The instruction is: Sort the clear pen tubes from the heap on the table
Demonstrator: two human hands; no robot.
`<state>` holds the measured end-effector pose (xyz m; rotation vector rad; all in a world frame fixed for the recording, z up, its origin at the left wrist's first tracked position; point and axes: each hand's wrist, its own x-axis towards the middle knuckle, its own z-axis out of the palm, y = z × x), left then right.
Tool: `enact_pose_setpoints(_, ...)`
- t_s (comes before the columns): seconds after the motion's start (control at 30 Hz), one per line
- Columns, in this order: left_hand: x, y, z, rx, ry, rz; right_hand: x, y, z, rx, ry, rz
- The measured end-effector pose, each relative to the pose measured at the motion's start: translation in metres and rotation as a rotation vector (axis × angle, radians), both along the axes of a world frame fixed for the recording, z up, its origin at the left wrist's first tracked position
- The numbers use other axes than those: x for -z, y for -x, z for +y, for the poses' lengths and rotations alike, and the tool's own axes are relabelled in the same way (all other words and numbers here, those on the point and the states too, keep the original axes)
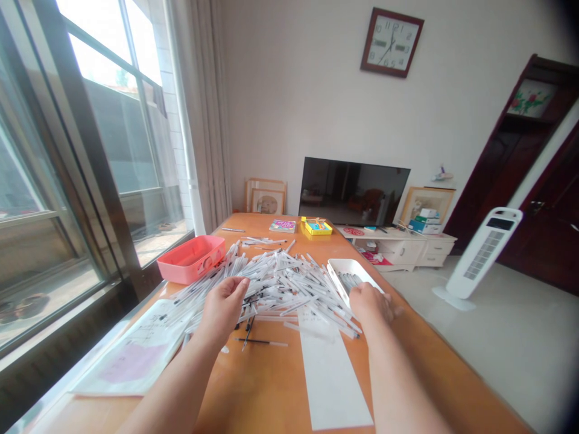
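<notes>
A: Where's the pen pile (280, 283)?
B: On the table (266, 386), between pink tray (192, 259) and white tray (346, 268) (handy either side). Left hand (224, 304) curls onto it, right hand (371, 301) at its edge; grips hidden, can't tell.

The wall clock (391, 42) carries hour numerals on its dial (10, 12 and 8 clearest); other print is illegible.

A home living room: television (353, 191), wall clock (391, 42), curtains (203, 108).
</notes>
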<state>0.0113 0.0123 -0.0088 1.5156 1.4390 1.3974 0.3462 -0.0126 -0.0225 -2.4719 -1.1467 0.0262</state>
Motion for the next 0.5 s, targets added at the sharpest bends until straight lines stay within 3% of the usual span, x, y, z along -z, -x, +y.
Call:
enact_pose_setpoints(0.33,0.0028,-0.0005,-0.0007,0.012,-0.012,0.04,0.0052,-0.003,0.0027,0.05,-0.037,0.069)
enact_pose_setpoints(0.5,0.0014,-0.0003,-0.0008,0.013,0.002,0.009,0.0024,-0.0053,0.0024,0.054,-0.129,0.112)
